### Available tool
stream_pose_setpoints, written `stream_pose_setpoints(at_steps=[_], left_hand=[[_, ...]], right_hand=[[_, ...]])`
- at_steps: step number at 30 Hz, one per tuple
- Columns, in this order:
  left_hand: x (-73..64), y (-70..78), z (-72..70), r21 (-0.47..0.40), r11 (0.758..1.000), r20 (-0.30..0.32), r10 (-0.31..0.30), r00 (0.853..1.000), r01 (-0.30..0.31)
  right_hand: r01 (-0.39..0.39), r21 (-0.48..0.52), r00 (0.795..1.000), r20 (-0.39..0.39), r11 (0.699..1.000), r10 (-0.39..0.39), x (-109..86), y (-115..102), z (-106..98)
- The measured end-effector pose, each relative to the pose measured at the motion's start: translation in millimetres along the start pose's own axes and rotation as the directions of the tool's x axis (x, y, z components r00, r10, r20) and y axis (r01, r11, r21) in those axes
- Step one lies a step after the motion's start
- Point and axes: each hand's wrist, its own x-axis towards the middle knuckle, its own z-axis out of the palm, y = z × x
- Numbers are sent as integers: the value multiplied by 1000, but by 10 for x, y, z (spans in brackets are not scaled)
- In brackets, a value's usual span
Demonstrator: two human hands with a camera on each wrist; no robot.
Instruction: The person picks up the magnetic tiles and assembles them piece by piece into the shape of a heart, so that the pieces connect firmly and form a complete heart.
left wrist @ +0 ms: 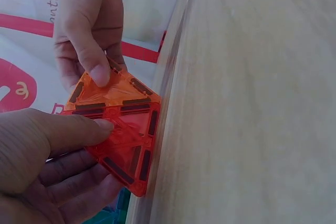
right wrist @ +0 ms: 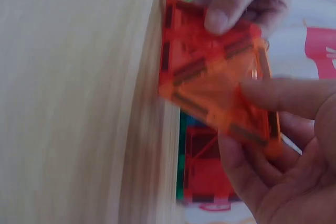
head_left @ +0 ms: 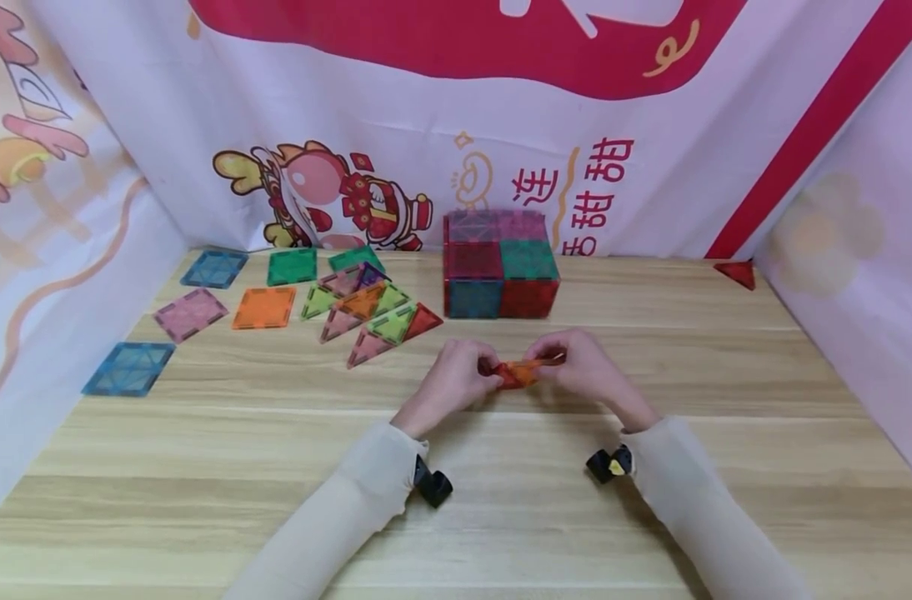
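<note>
In the head view my left hand (head_left: pixel 456 375) and right hand (head_left: pixel 582 367) meet just above the table, in front of a block of coloured tiles. The left hand pinches a red triangular magnetic tile (left wrist: pixel 123 140) between thumb and fingers. Between the right thumb and fingers is an orange triangular magnetic tile (right wrist: pixel 223 90). The two tiles touch along an edge; in the right wrist view the orange one slightly overlaps the red. The fingers behind the tiles are partly hidden.
The multicoloured tile block (head_left: pixel 501 267) stands against the back curtain. Left of it lie several flat triangles (head_left: pixel 369 304), with green, orange, pink and blue squares (head_left: pixel 264 308) farther left. A lone red triangle (head_left: pixel 737 273) lies at the back right of the wooden table (head_left: pixel 516 517).
</note>
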Motion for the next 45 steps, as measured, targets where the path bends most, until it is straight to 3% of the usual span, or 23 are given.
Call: stream_pose_setpoints(at_steps=[9, 20, 27, 33, 37, 43, 45], left_hand=[[-7, -1, 27, 21, 1000, 12, 15, 1000, -15], [27, 31, 28, -25, 1000, 17, -9, 1000, 9], [41, -3, 19, -28, 1000, 6, 0, 1000, 0], [45, -11, 25, -17, 1000, 10, 2, 1000, -2], [38, -4, 35, -6, 1000, 12, -10, 1000, 10], [35, -4, 41, -5, 1000, 4, -12, 1000, 12], [34, -6, 31, -1, 1000, -1, -7, 1000, 7]], right_hand=[[6, 14, 999, -39, 1000, -6, 5, 23, 81], [35, -5, 999, -34, 999, -35, 32, -12, 126], [9, 3, 999, 33, 1000, -9, 46, 33, 70], [-21, -36, 998, 66, 999, 23, 22, 282, -231], [-72, -100, 997, 0, 992, 73, 35, 562, -545], [-225, -242, 974, -92, 944, 208, 37, 1090, -1160], [-276, -249, 961, -104, 928, 258, 33, 1263, -1359]])
